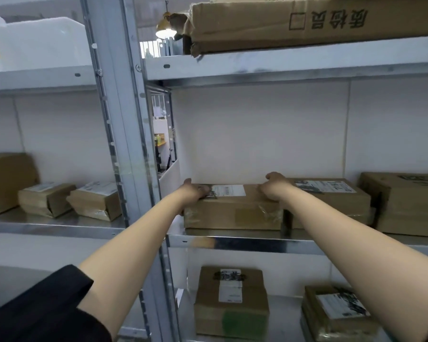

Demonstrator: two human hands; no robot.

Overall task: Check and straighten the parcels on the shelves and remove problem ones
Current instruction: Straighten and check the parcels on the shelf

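Note:
A flat brown cardboard parcel [232,209] with a white shipping label lies on the middle metal shelf [245,244], close to the left upright. My left hand [193,190] grips the parcel's top left corner, fingers curled over the edge. At the top right corner my right hand [274,185] curls over the parcel in the same way. Right beside it lies a second labelled parcel [336,201], and a larger box [410,206] sits further right.
A big worn carton [307,23] overhangs the upper shelf. Two labelled parcels [232,302] [339,314] lie on the shelf below. On the left bay sit two small boxes [47,198] [97,199] and a larger box [5,181]. A grey upright post [124,119] divides the bays.

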